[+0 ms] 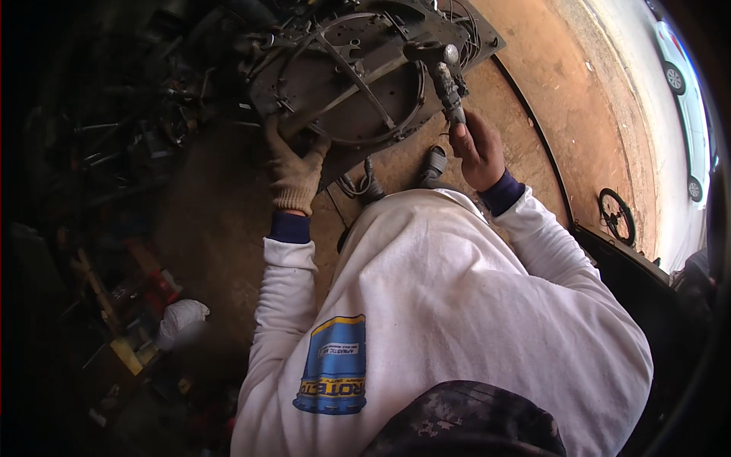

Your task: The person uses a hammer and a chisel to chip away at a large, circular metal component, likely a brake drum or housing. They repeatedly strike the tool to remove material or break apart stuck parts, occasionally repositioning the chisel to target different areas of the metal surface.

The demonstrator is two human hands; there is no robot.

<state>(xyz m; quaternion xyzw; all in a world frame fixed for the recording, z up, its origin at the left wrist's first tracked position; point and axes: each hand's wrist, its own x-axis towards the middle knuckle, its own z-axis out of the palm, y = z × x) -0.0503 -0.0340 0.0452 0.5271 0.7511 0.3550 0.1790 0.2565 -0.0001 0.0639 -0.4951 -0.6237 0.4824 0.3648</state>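
My left hand (pixel 295 171), in a knitted work glove, closes around the near end of a flat metal bar (pixel 346 95). The bar slants up and to the right across a round metal frame (pixel 356 70) with a crossbar, which lies on a dark metal worktable (pixel 464 67). My bare right hand (pixel 481 152) grips the worn, wrapped handle of a hammer (pixel 448 85). The hammer's head is over the bar's far end; whether they touch I cannot tell. Some fingers of both hands are hidden.
Cables (pixel 476 38) lie coiled at the table's far right corner. Dark, cluttered tools and metal parts fill the left. A white bundle (pixel 183 320) sits at lower left. On the right are a small wheel (pixel 617 216) and a parked light-coloured car (pixel 687 114).
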